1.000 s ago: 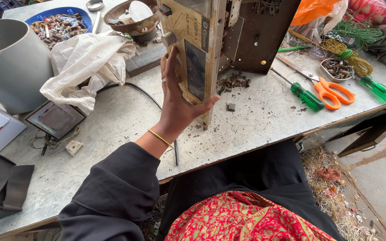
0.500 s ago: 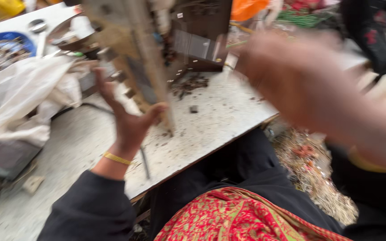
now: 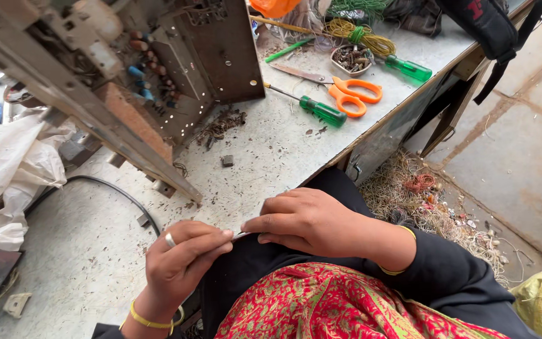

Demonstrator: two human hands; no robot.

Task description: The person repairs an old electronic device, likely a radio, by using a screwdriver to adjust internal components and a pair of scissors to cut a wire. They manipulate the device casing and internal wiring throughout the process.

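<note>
Pinching thin metal piece (image 3: pixel 241 235) between left hand (image 3: pixel 180 260) and right hand (image 3: pixel 308 221) — both grips pressed together.

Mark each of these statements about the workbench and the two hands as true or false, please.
1. Both hands pinch one thin metal piece at the table edge. True.
2. The orange-handled scissors are in the right hand. False: they lie on the table.
3. The left hand wears a ring. True.
4. The opened metal chassis lies on the floor. False: it stands tilted on the table.
5. A green-handled screwdriver lies beside the scissors. True.
</note>
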